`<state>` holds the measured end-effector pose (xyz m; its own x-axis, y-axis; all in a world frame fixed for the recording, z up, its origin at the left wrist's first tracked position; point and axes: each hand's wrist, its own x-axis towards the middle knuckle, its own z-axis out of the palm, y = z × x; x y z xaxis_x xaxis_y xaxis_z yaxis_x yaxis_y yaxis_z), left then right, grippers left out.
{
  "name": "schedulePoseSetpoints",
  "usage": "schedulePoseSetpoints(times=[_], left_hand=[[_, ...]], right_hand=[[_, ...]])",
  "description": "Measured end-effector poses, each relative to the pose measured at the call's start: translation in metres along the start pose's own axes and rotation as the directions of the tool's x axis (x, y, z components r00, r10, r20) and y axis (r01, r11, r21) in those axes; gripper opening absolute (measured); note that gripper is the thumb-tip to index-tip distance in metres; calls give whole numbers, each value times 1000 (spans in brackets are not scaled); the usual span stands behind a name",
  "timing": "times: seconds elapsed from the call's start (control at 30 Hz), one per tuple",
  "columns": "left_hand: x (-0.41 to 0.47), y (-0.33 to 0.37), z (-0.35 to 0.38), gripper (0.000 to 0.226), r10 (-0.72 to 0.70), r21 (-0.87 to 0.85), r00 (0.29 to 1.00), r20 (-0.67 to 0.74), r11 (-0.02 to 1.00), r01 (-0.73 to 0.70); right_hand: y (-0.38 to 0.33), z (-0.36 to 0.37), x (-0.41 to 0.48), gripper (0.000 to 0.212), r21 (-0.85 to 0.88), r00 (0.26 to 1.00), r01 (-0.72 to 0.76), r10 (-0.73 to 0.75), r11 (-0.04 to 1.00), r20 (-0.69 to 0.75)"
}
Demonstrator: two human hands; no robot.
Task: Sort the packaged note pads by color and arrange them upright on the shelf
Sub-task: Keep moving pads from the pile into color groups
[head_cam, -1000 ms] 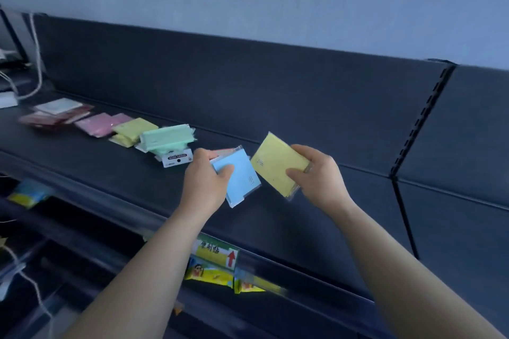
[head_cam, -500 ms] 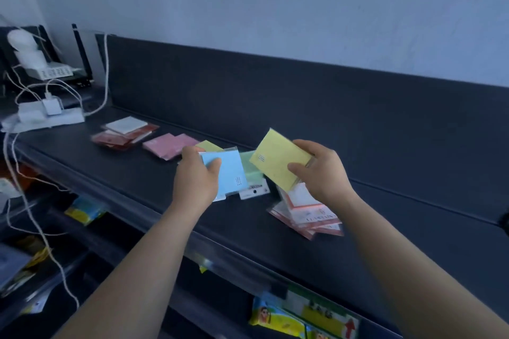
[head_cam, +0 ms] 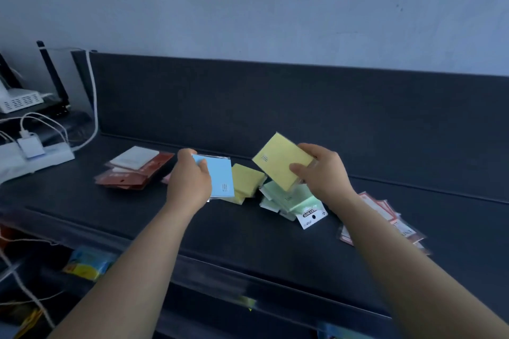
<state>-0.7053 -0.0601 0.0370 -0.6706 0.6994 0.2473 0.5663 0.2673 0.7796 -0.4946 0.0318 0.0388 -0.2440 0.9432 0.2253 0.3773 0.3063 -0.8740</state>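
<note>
Sorting by colour, step in hand: left hand point(head_cam: 190, 184) grips a blue note pad point(head_cam: 220, 179) by its left edge, and right hand point(head_cam: 322, 173) pinches a tilted yellow note pad point(head_cam: 278, 159) by its corner, both pads held above the shelf point(head_cam: 192, 228). Next move, as judged: set the yellow pad with the flat yellow stack point(head_cam: 246, 181) just below it; no pad stands upright yet.

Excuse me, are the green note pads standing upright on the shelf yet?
Lying flat: the green note pads sit overlapped in a loose pile on the shelf.
</note>
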Motion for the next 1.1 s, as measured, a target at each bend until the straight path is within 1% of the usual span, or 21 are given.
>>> schedulePoseSetpoints(times=[0.13,0.23,0.3,0.37,0.47,0.57,0.6,0.67,0.7,0.73,0.8,0.87,0.93,0.97,1.03,1.1], left_hand=[[12,-14,-10,32,-8,-15,1000,-1,1000,8],[20,-26,-19,33,-1,-27,1000,1,1000,1],[25,-32,-22,33,-4,-28,1000,8,1000,4],[28,-37,-25,32,-5,-32,1000,12,999,6],[30,-43,-25,32,1,-47,1000,13,999,0],[31,-47,-24,34,2,-69,1000,28,998,-1],[31,-47,-23,35,3,-77,999,32,997,-1],[30,-46,-20,35,8,-91,999,34,996,-5],[30,-45,-19,36,10,-102,999,31,995,-6],[29,-43,-17,35,12,-117,1000,24,993,-9],[28,-38,-14,32,25,-157,1000,6,987,-24],[26,-31,-9,28,56,-199,998,-11,978,-57],[21,-19,-1,26,99,-227,995,-17,969,-100],[18,-12,4,25,118,-243,993,-10,963,-117],[8,4,14,20,154,-291,988,15,946,-143],[-6,23,27,18,186,-334,981,49,929,-159]], right_hand=[[-15,27,12,28,-62,998,-18,22,998,64],[-21,49,21,16,-102,993,-30,42,994,115],[-23,61,26,15,-126,987,-54,72,991,143],[-23,72,31,21,-215,982,-51,88,975,166],[-21,80,36,26,-434,985,-15,88,901,150],[-22,83,38,35,-643,986,51,65,764,155],[-22,84,37,39,-677,983,69,66,732,171],[-22,85,35,45,-709,980,73,81,701,181],[-23,84,33,46,-709,979,76,81,701,185],[-23,83,31,42,-688,981,86,61,720,186],[-18,78,30,29,-602,983,112,2,791,186],[-15,67,27,35,-466,982,135,-57,875,177],[-17,52,19,24,-313,978,146,-90,938,186],[-20,44,13,18,-251,977,140,-92,958,195],[-21,29,4,22,-137,977,122,-95,983,191],[-17,11,-4,21,-76,976,123,-106,989,192]])
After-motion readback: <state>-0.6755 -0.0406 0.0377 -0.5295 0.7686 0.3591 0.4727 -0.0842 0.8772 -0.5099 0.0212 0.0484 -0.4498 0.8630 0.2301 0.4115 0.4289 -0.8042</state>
